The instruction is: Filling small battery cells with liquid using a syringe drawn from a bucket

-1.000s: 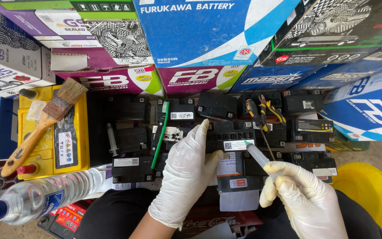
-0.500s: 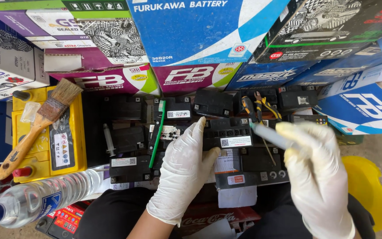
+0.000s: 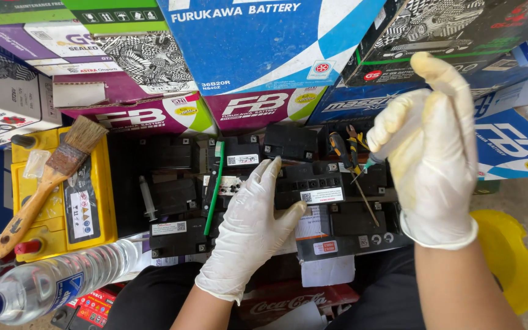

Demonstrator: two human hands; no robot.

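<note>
Right hand (image 3: pixel 432 156), in a white glove, is raised above the batteries with its fingers closed around a clear syringe (image 3: pixel 392 143). The syringe's blue-green tip points down and to the left, just above the tools lying on the black batteries; most of the barrel is hidden behind the glove.

Left hand (image 3: pixel 249 229), also gloved, lies flat and open, palm down, on a small black battery (image 3: pixel 313 186) in the middle of the cluster. Fingers are spread; it grips nothing.

Just under the syringe tip: a screwdriver (image 3: pixel 339 148) with a black-and-orange handle and a pair of yellow-handled pliers (image 3: pixel 357 139), both resting on the batteries. Left of the flat hand, a green toothbrush (image 3: pixel 214 183) lies lengthwise across the batteries, and a second small syringe (image 3: pixel 146 197) lies further left.

Far left: a yellow battery (image 3: pixel 102 201) with a worn wooden-handled paintbrush (image 3: pixel 44 186) lying diagonally on its top. Lower left: a clear plastic bottle (image 3: pixel 50 284) with a blue cap, on its side. Behind the cluster: stacked cardboard boxes (image 3: pixel 264 49) in blue, purple and black. Lower right: a yellow plastic basin (image 3: pixel 511 260), partly hidden by the right forearm.
</note>
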